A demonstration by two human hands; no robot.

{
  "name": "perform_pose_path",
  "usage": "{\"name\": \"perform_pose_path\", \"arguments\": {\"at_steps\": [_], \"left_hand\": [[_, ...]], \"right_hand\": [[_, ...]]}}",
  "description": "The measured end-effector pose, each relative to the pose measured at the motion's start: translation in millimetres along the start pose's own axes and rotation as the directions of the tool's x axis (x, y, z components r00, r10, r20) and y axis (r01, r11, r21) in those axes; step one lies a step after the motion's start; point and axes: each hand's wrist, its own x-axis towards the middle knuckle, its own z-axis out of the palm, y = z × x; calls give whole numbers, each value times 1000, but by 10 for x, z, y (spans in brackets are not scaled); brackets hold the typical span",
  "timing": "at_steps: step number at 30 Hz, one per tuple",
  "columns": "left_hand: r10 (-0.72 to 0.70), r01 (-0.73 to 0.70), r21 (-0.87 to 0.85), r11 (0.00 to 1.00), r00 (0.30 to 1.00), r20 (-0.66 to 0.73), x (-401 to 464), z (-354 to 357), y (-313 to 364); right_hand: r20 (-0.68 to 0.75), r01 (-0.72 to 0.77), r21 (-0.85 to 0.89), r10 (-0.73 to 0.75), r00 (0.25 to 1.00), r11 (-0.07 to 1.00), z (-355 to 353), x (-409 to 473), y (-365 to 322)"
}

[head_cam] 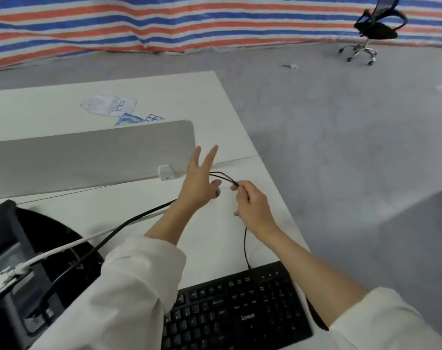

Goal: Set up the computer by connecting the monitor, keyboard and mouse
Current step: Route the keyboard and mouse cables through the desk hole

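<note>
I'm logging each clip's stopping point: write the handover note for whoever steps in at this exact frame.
Right hand: pinches the thin black keyboard cable, folded into a loop near its grip.
Left hand: fingers spread, touching the loop's far end; whether it holds it is unclear.
Keyboard: on the white desk, near edge.
Monitor: at left, back facing the camera, with a white cable plugged in and a thicker black cable running from it.
Done: monitor cables look attached.
Left: plug in the keyboard; mouse and computer not in view.
</note>
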Motion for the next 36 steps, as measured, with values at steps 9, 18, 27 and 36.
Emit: {"name": "perform_pose_path", "arguments": {"at_steps": [9,18,27,36], "left_hand": [[-264,322,-334,886,942,209,-37,159,-130],[-357,361,-117,925,932,54,-401,203,-368],[-273,267,57,962,947,172,-1170,664,-324],[-49,38,84,996,989,137,-2032,1004,-54]], "right_hand": [[-194,-121,-29,113,975,992,65,134,222],[275,-142,-457,291,916,878,243,277,197],[46,-191,-285,212,976,939,-99,-725,553],[-90,-270,-227,256,962,936,-208,-1785,746]]}}
